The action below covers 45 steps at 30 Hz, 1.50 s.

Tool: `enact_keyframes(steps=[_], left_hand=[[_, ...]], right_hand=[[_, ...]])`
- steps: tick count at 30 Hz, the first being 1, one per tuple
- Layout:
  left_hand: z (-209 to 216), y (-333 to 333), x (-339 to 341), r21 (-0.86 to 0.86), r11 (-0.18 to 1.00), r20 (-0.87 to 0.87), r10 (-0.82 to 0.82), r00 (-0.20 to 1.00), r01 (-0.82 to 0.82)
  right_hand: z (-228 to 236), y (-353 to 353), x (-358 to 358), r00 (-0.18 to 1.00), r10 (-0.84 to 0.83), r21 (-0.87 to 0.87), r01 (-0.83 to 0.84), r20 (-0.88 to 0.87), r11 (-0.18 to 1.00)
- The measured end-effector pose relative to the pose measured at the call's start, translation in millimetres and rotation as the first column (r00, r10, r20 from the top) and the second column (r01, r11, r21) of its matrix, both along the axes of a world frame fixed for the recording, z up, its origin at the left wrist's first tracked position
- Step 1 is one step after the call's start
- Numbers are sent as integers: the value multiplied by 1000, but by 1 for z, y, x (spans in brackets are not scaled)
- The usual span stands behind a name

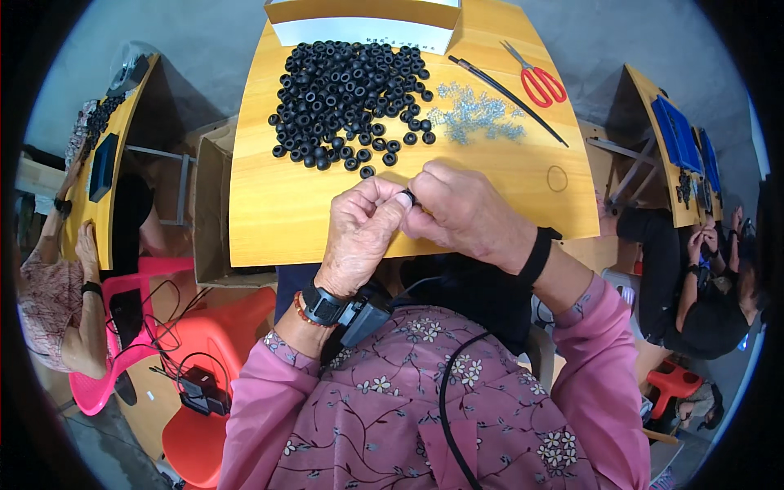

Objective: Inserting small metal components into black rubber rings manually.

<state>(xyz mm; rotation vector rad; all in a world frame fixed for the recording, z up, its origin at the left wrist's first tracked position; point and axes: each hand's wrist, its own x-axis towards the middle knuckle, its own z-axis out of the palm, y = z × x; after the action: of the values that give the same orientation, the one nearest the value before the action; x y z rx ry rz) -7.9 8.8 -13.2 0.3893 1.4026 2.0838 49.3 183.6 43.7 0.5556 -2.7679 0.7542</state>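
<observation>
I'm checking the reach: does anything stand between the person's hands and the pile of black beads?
Nothing visible: the black beads lie on the tabletop just beyond the left hand and right hand, which meet at a small black piece.

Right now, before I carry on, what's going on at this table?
A person in a pink flowered top is working with both hands close together over the near edge of the wooden table. The left hand and right hand pinch a small black piece between them, mostly hidden by the fingers. Beyond lies a pile of black beads, with small clear pieces to its right, then a thin black rod and red-handled scissors.
</observation>
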Motion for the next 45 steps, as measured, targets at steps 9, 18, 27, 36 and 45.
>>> enact_keyframes(steps=[9, 18, 27, 36, 45], left_hand=[[6, -1, -1, -140, 990, -82, -7, 997, -5], [2, 1, -2, 172, 984, 117, 18, 993, -38], [14, -2, 6, 103, 993, 51, 50, 997, -55], [37, -51, -10, 59, 945, -102, 328, 939, -323], [1, -149, -46, 122, 572, -84, 820, 566, -811]], right_hand=[[-2, 0, 2, 1000, 18, 45, -18, -2, 999], [-13, 19, 32, 977, -164, -196, 189, 137, 962], [-19, 91, 2, 912, -407, -212, 406, 44, 889], [-25, 98, -19, 955, -295, 33, 294, 20, 955], [0, 69, 20, 890, -317, -369, 430, 327, 824]])
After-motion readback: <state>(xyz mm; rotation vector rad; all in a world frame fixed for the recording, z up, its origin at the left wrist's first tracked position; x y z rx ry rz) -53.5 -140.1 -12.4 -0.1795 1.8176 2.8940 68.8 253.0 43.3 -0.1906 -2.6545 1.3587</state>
